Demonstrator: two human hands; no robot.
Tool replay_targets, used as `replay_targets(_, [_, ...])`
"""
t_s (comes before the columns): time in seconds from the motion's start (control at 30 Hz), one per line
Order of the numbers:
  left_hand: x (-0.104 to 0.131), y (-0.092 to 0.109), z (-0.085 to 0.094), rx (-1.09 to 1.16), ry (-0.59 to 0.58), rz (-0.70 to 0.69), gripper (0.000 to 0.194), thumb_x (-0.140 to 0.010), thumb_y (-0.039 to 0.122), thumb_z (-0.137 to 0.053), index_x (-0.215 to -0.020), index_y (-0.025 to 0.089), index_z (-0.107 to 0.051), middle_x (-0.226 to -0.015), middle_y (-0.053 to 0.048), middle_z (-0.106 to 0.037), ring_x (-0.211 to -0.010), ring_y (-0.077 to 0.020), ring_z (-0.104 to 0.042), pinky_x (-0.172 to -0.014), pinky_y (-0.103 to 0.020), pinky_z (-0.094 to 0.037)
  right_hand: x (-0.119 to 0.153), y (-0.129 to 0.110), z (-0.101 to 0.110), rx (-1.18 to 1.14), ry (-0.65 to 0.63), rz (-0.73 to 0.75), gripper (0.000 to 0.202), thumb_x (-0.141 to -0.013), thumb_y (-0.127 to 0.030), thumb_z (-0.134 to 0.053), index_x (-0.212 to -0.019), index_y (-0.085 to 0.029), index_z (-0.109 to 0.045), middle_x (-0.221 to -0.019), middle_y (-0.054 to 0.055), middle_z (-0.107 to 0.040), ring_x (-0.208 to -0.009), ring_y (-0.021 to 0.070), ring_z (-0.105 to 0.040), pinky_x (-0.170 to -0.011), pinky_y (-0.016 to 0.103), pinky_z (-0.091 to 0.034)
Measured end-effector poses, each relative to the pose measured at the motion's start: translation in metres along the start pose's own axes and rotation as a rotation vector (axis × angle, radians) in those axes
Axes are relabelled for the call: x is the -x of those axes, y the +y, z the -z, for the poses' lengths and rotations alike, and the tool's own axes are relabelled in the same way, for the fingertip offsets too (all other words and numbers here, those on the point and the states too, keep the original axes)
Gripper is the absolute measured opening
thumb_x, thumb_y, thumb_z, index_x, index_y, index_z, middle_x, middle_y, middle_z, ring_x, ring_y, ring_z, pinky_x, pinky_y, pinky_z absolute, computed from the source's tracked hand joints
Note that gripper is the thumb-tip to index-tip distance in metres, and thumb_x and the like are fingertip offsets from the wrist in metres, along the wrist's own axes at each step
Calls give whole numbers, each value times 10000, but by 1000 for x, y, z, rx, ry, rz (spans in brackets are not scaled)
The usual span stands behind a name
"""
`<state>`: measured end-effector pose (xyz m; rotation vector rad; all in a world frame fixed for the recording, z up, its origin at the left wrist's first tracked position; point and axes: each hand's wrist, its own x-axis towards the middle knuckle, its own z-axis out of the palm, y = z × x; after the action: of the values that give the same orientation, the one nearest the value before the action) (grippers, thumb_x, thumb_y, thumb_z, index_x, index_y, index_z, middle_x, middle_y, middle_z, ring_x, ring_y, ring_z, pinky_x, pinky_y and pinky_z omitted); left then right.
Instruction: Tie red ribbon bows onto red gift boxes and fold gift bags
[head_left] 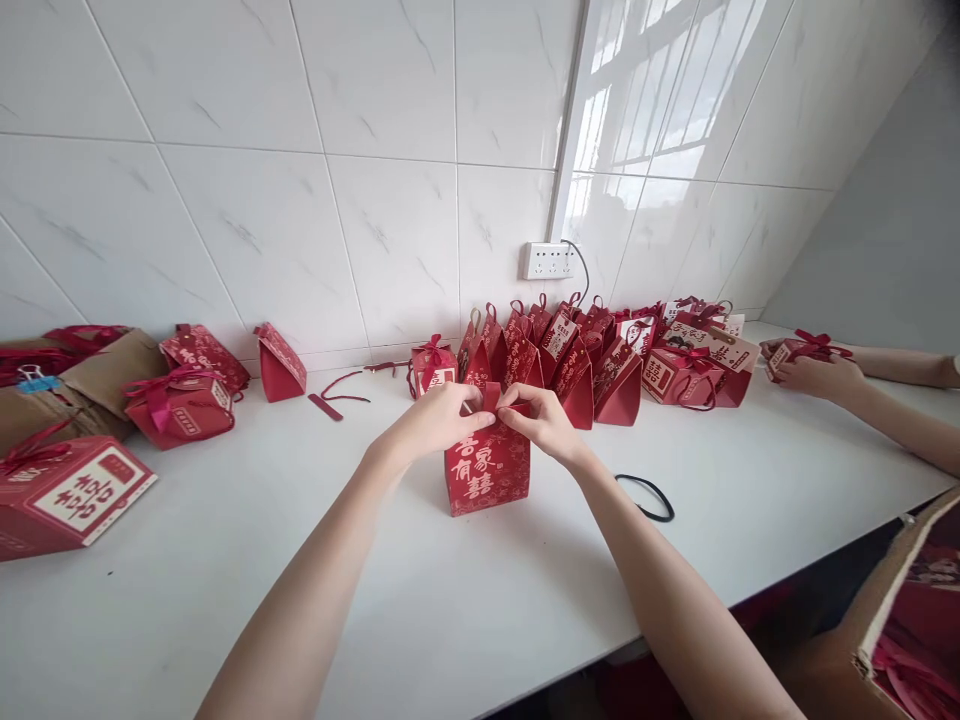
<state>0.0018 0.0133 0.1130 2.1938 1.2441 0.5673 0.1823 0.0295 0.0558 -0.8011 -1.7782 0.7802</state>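
Note:
A red gift box (491,480) with pale printed characters stands upright on the white table in front of me. A red ribbon loop (492,394) rises from its peak. At the left side of that peak, my left hand (450,418) is closed, thumb and fingers pinching the top. My right hand (541,418) pinches the same top from the right, its fingertips close to the left ones. What exactly lies between the fingertips is partly hidden. Right behind the hands stands a cluster of similar red gift boxes (574,375) with ribbon loops.
A black cord loop (654,500) lies right of my box. More red boxes (180,405) and a cardboard carton (112,375) occupy the left. Another person's hands (814,372) hold a red box at far right. An open carton (877,610) stands below the table edge.

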Motion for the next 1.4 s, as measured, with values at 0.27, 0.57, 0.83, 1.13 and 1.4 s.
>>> replay_targets(0.27, [1, -1, 0, 66, -29, -1, 290, -799, 435, -523, -942, 204, -627, -909, -35, -677, -817, -220, -628, -681, -310, -451, 1, -1, 1, -36, -12, -30, 116, -776, -269, -566, -714, -174, -591, -727, -1, -601, -677, 129, -533, -634, 256, -396])
replay_targets(0.57, [0, -7, 0, 29, -1, -13, 278, -748, 465, -549, -818, 208, -626, -750, -14, -647, -709, -217, -604, -619, -299, -425, 1, -2, 0, -13, -12, -44, 127, -785, -274, -552, -714, -172, -579, -730, 2, -597, -669, 127, -524, -625, 256, -391])
replay_targets(0.83, [0, -5, 3, 50, 21, -5, 264, -697, 460, -584, -779, 215, -641, -719, -13, -652, -719, -237, -611, -620, -302, -441, -1, -5, -3, -26, 5, -28, 108, -753, -251, -559, -678, -174, -561, -717, -4, -584, -688, 132, -524, -662, 263, -391])
replay_targets(1.13, [-5, -5, -9, 40, 57, -66, 280, -755, 451, -539, -849, 207, -638, -744, -18, -647, -753, -230, -612, -671, -312, -456, -3, -2, 0, -63, 23, -28, 114, -741, -230, -544, -643, -175, -525, -683, -19, -544, -661, 125, -492, -644, 253, -368])
replay_targets(1.4, [-10, -7, -16, 53, 63, -88, 294, -777, 460, -520, -872, 204, -629, -755, -21, -634, -767, -229, -600, -683, -317, -456, 0, 0, 2, -71, 40, -23, 114, -775, -269, -540, -699, -183, -540, -713, -22, -544, -693, 129, -498, -673, 256, -372])
